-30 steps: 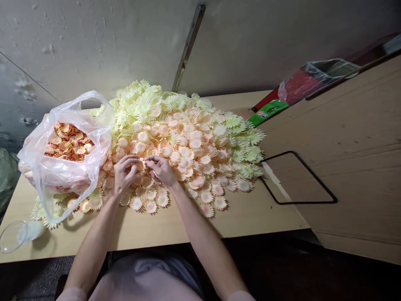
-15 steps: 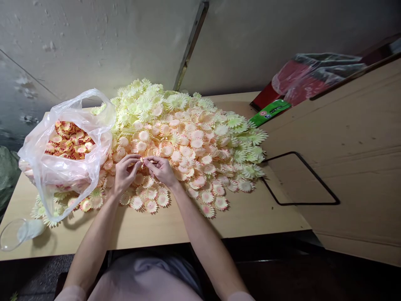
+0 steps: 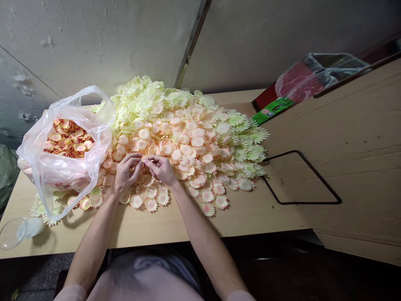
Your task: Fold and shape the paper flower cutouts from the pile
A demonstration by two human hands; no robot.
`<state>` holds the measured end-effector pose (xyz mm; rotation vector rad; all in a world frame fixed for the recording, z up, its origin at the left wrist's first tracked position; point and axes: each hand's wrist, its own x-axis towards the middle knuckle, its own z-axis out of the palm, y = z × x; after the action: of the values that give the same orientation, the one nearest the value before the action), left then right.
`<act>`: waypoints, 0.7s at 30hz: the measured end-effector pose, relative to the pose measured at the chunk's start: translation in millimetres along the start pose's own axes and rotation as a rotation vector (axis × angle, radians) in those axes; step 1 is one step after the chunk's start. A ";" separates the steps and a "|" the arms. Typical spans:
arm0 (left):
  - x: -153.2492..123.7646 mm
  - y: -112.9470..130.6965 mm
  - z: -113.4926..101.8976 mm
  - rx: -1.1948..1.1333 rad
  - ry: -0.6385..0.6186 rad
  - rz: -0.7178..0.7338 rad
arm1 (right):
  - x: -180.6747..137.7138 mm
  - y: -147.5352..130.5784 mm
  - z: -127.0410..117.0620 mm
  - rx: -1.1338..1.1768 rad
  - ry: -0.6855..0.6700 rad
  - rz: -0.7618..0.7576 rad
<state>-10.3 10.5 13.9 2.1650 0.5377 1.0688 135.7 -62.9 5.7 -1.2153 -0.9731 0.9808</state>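
Note:
My left hand (image 3: 127,172) and my right hand (image 3: 160,169) meet fingertip to fingertip over the front of a heap of artificial flower heads (image 3: 188,138). Both are closed in a pinch around something tiny; the fingers mostly hide it, though a reddish fleck shows between the tips. The layered flower heads are cream to pink with fringed edges, and pale green toward the back and right. Left of my hands, a white plastic bag (image 3: 67,171) gapes, filled with red-edged yellow flower pieces (image 3: 70,138).
A clear cup (image 3: 14,234) lies tipped at the table's front left corner. To the right lean a large cardboard sheet (image 3: 354,167) and a black wire frame (image 3: 308,203). Behind them sits a red box in plastic wrap (image 3: 297,81) beside a green packet (image 3: 272,110). A wall backs the table.
The view has shifted slightly. Both hands stay pinched together in nearly the same place, with only slight finger movement.

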 end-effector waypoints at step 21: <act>1.3 3.7 3.8 0.034 0.060 -0.007 | 1.3 2.0 0.9 -0.039 0.040 -0.078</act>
<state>-6.2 7.3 15.5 2.1646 0.5937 1.1314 135.1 -61.2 3.8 -1.2161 -1.0040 0.8767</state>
